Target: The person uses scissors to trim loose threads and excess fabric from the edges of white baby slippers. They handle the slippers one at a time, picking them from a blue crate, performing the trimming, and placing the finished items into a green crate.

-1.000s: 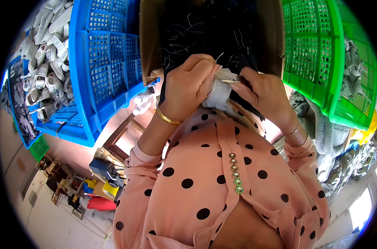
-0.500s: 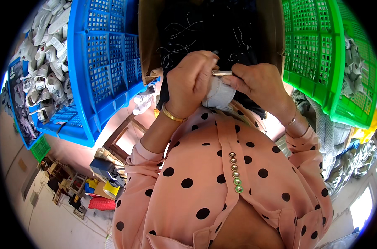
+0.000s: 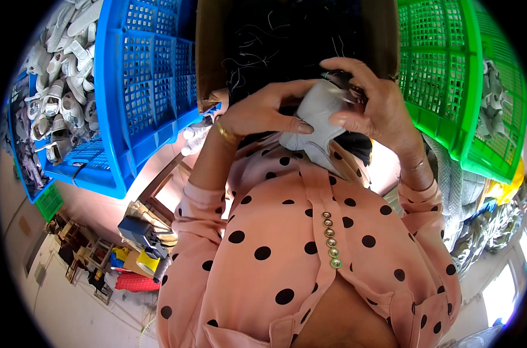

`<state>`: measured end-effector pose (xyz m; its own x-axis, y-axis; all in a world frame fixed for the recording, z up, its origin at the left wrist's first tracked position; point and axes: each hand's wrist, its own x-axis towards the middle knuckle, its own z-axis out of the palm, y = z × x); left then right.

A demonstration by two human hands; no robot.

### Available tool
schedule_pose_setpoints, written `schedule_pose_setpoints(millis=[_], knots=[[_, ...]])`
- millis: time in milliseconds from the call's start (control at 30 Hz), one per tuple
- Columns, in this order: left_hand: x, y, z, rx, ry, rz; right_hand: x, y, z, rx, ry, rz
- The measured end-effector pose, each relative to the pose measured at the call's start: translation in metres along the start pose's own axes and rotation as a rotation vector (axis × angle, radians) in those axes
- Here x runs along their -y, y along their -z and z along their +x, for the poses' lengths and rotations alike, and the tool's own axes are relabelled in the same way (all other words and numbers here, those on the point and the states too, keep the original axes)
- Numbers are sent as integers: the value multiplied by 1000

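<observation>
A small pale grey-white shoe [image 3: 321, 107] is tilted in front of my chest. My left hand [image 3: 269, 113] grips it from the left, thumb pressed on the near side and fingers behind. My right hand [image 3: 370, 104] is curled close to its right side, thumb tip beside the shoe. Between the right fingers, a thin shiny thing [image 3: 351, 93] is smeared by motion; its kind cannot be made out. Below the hands lies dark cloth [image 3: 263, 35] strewn with loose pale threads.
A cardboard box edge [image 3: 210, 52] frames the dark cloth. At the left stands a blue plastic crate [image 3: 113, 104] with many white shoes [image 3: 60, 104] beyond its wall. A green crate [image 3: 469, 116] is at the right, with grey bundled material [image 3: 457, 191] below it.
The shoe has turned and risen between my hands, showing more of its surface. My right hand has opened its pinch somewhat and shifted up and right; the left thumb now lies across the shoe.
</observation>
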<state>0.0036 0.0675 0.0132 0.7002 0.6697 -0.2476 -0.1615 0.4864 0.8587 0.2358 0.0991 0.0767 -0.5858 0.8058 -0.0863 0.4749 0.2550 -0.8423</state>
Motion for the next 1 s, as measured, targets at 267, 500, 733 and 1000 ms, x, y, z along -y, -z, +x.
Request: schedule_pose_setpoints(millis=[267, 500, 733, 1000], knots=[[9, -23, 2, -236, 133, 343, -45, -13, -21, 88, -362, 321], [32, -44, -9, -634, -159, 449, -42, -24, -34, -7, -424, 214], [23, -44, 4, -469, -139, -209, -32, -31, -33, -1, -370, 264], [18, -34, 5, -507, -219, -269, -34, -34, -32, -7, -387, 277]])
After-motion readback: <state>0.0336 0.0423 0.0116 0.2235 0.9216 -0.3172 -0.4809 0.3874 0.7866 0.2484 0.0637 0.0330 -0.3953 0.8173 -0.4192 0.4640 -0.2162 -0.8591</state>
